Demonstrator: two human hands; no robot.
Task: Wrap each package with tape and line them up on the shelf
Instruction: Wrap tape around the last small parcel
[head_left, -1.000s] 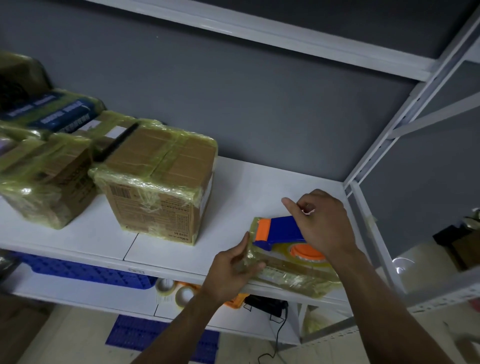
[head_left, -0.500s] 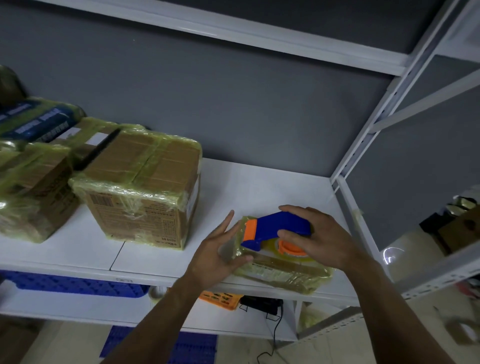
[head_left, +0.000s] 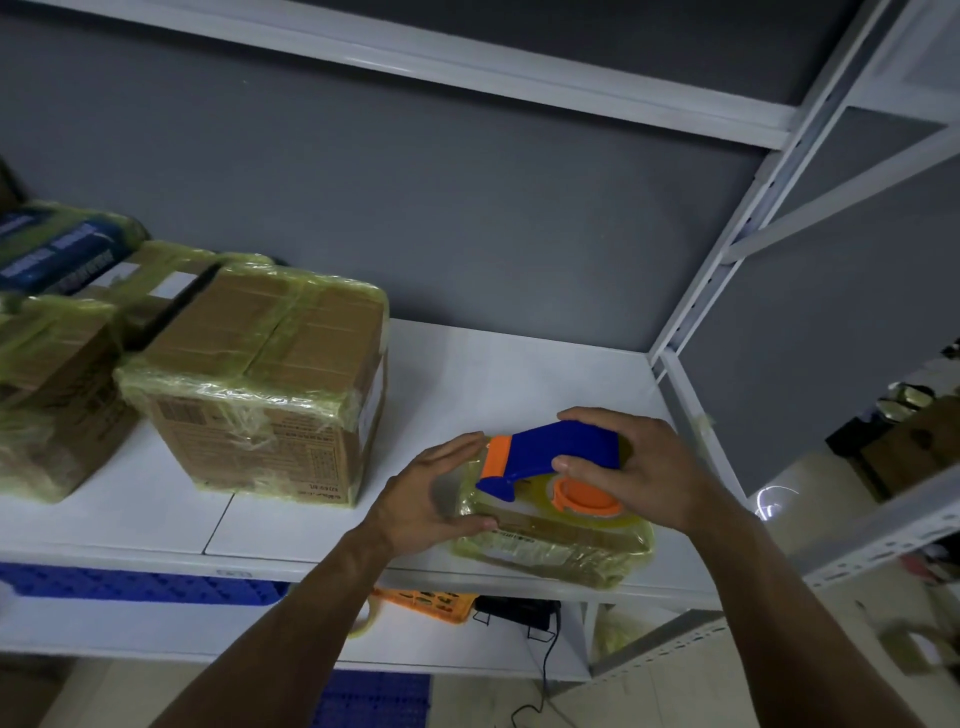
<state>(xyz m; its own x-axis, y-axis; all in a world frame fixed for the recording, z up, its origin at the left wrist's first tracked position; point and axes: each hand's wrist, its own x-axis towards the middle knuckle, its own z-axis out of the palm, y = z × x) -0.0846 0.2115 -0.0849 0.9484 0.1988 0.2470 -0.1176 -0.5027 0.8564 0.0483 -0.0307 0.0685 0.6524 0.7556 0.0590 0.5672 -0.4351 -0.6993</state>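
Flat package near the front edge of the shelf, wrapped in yellowish tape. Left hand against its left end, fingers straight, thumb along the front side. Right hand grips the blue-and-orange dispenser — it sits on the package top. Further left — taped boxes, packed close together.

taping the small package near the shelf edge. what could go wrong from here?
1. The small package lies right at the front edge of the shelf. A tug from the tape dispenser gripped in the right hand could drag it off.
2. The fingertips of the left hand sit beside the dispenser's orange front end, probably where the cutter is. They could get nicked or taped over.
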